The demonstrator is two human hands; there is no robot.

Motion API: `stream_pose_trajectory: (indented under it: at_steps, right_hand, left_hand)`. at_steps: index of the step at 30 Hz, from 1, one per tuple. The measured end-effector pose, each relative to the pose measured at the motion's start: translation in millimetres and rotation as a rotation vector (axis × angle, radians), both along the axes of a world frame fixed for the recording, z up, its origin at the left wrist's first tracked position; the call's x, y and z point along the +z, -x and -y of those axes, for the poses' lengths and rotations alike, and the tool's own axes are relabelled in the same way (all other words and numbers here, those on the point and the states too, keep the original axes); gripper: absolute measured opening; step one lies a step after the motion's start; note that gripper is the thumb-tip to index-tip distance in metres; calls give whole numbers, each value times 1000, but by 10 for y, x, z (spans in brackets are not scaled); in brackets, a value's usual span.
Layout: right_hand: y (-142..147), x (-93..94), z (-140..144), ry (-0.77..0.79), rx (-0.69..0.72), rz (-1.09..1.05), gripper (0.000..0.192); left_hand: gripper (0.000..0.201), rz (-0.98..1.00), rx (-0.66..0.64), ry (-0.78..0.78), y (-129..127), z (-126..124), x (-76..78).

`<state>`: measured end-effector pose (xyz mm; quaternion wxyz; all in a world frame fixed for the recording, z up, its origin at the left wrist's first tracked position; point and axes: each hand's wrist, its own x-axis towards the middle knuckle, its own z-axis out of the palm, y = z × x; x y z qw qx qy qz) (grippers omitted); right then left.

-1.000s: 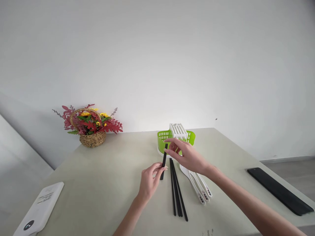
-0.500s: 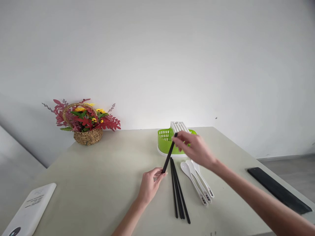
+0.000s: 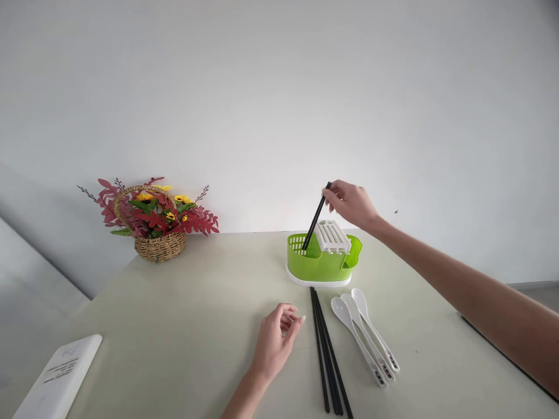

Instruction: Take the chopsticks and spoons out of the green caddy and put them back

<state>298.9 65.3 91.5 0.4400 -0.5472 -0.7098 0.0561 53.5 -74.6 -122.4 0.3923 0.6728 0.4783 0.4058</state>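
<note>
The right hand (image 3: pixel 349 203), right of centre in the frame, pinches the top of one black chopstick (image 3: pixel 315 220) whose tip dips into the green holder (image 3: pixel 321 262). The stick leans left, so it could catch the holder's slotted white insert (image 3: pixel 332 236) or tip the light holder if pushed. The left hand (image 3: pixel 276 340) rests loosely curled and empty on the worktop (image 3: pixel 183 326), beside the loose chopsticks (image 3: pixel 328 361) and white spoons (image 3: pixel 364 334). A second earlier, both hands held this stick low over the worktop.
</note>
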Motion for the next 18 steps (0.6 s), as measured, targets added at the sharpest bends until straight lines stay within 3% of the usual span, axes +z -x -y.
stream_pose_trajectory:
  at_steps: [9, 15, 18]
  right_hand:
    - [168, -470, -490, 223, 37, 160, 21]
    - [197, -495, -561, 239, -78, 163, 16]
    - [177, -425, -422, 189, -121, 136, 29]
  left_hand:
    - [29, -48, -30, 18, -24, 1, 33]
    - [30, -76, -49, 1, -16, -6, 23]
    - [30, -88, -63, -12, -6, -5, 16]
